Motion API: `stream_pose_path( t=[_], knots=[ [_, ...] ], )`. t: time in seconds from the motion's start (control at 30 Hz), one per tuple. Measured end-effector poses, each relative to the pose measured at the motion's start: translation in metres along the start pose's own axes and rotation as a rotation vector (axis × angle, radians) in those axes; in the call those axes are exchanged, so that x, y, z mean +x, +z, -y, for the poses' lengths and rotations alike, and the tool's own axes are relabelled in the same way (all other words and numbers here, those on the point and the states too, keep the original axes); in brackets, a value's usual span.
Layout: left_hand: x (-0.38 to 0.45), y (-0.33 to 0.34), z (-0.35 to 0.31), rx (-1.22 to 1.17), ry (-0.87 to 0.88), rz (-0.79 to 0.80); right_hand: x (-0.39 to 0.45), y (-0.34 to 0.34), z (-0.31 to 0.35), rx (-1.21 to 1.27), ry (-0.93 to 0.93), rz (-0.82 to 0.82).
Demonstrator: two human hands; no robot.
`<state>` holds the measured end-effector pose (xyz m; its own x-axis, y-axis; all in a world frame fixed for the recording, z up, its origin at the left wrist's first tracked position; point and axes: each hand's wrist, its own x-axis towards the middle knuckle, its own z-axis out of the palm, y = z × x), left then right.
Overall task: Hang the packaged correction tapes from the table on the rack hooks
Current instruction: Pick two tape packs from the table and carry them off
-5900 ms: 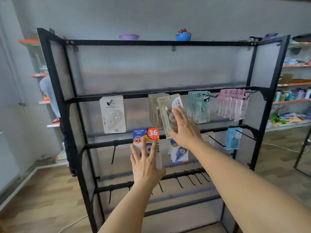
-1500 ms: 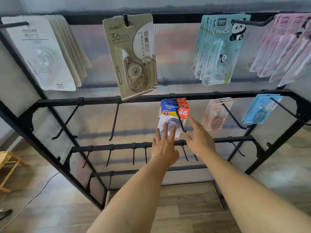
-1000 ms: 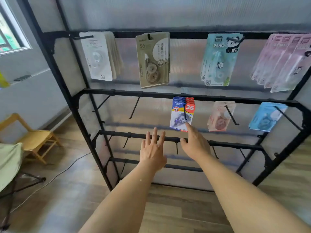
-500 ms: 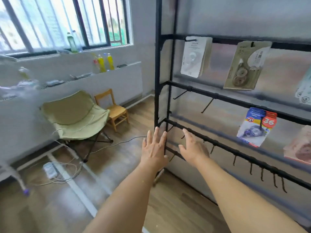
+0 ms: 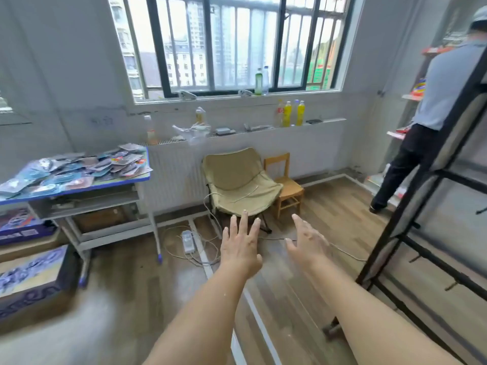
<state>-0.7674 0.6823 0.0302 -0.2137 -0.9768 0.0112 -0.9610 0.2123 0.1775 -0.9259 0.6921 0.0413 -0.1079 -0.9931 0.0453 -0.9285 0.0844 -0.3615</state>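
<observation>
my left hand (image 5: 241, 248) and right hand (image 5: 307, 245) spread, holding nothing | packaged correction tapes (image 5: 76, 169) heaped on blue-edged table (image 5: 79, 189) | rack (image 5: 432, 180) at right | wood floor (image 5: 303, 285), barred window (image 5: 232, 43)

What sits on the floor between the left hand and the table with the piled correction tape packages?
In the head view, between the left hand and the table bearing the packages, a white power strip with looping cables lies on the wooden floor.
</observation>
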Motion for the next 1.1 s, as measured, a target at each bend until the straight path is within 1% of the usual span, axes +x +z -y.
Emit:
stream_pose_path(
  t=[0.13,0.2,0.27,0.47,0.6,0.73,0.9,1.1],
  knots=[
    [0.0,-0.006,0.085,-0.007,-0.147,0.007,0.033,0.04,0.077,-0.021,-0.109,0.074],
    [-0.001,-0.006,0.114,-0.022,-0.196,0.013,0.043,0.052,0.101,-0.031,-0.143,0.102],
    [-0.002,-0.01,0.153,-0.032,-0.284,0.01,0.059,0.071,0.137,-0.034,-0.215,0.126],
    [0.011,-0.018,0.249,0.018,-0.48,0.033,0.117,0.115,0.232,-0.042,-0.403,0.165],
    [0.045,-0.027,0.3,0.045,-0.576,0.029,0.17,0.138,0.281,-0.049,-0.489,0.178],
    [0.098,-0.043,0.346,0.069,-0.636,0.031,0.236,0.151,0.325,-0.066,-0.556,0.18],
    [0.156,-0.059,0.398,0.065,-0.698,0.021,0.314,0.166,0.371,-0.07,-0.583,0.187],
    [0.195,-0.054,0.463,0.023,-0.786,0.045,0.371,0.199,0.427,-0.085,-0.622,0.214]
  ],
)
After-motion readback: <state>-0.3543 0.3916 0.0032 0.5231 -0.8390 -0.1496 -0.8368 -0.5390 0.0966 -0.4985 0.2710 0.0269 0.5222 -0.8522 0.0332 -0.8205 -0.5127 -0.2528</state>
